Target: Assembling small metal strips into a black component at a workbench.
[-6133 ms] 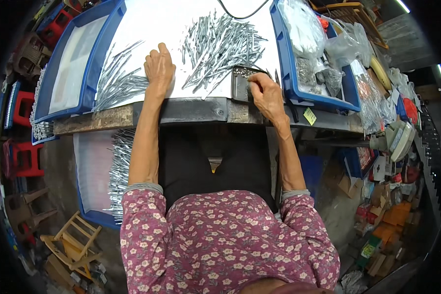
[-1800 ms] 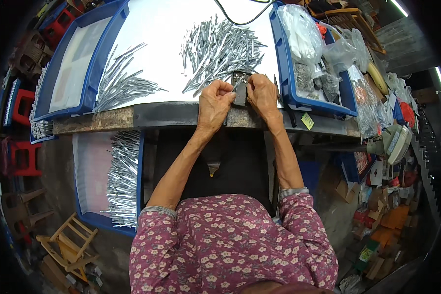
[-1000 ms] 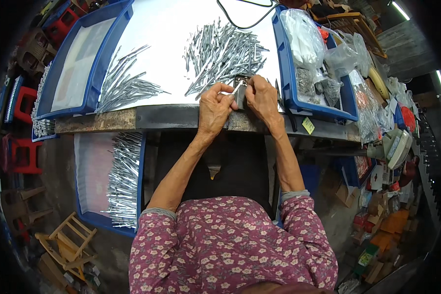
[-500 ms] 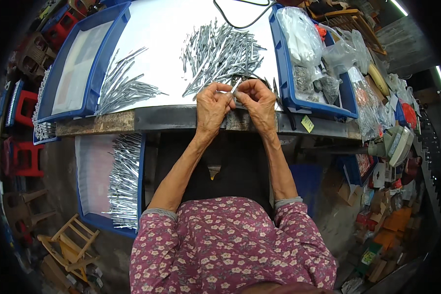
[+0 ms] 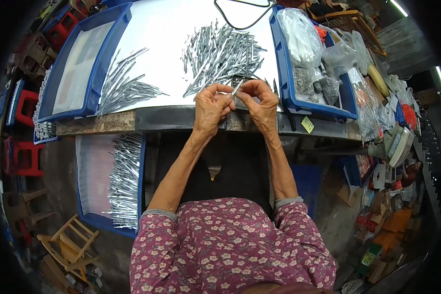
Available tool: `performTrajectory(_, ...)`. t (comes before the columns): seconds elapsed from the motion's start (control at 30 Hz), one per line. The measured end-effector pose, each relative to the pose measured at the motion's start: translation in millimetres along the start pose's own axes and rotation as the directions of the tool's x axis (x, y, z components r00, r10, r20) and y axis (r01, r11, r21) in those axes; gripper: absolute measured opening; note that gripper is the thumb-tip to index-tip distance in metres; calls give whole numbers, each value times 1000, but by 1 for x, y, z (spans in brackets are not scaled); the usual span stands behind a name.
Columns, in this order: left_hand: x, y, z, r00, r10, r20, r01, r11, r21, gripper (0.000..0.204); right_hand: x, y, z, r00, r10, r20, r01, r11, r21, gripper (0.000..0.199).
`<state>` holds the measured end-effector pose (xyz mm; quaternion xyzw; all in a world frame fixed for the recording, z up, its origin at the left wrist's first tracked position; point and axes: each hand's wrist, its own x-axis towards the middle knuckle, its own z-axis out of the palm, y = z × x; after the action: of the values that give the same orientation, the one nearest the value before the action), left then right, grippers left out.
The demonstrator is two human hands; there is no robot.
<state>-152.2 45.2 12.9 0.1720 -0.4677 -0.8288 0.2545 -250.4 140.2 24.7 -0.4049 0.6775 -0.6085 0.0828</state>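
Note:
Between my two hands, at the table's front edge, is a slim silvery metal rod (image 5: 237,88), tilted with its upper end to the right. The fingers of my left hand (image 5: 211,109) pinch it from the left. My right hand (image 5: 261,107) closes on it from the right with thumb and forefinger. Just beyond my fingers lies a large heap of similar metal rods (image 5: 223,54) on the white tabletop (image 5: 166,29). A smaller pile of rods (image 5: 127,85) lies to the left. A dark object partly hidden behind my fingertips cannot be made out.
An upright-sided blue tray (image 5: 95,63) stands at the left of the table, and a blue bin (image 5: 284,73) with plastic bags at the right. Below the edge, another blue crate (image 5: 93,220) holds many rods. A black cable (image 5: 230,22) loops at the back.
Both hands have shifted very slightly, and the rod between the fingertips has changed its tilt a little. My hands still hold it; the piles look the same.

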Motion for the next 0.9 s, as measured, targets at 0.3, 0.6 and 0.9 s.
performTrajectory(0.3,4,-1,8,998,69,9,-70,991,115,10,8,6,-6,965,247,86,-260,874,411,31)
performTrajectory(0.6,7,-14,23,952,285,-114,-207,871,445,9,5,11,3,966,257,-32,-225,894,387,31)
performTrajectory(0.9,11,-18,25,960,246,-135,-187,919,348,10,-3,9,17,972,150,-181,-134,986,99,25)
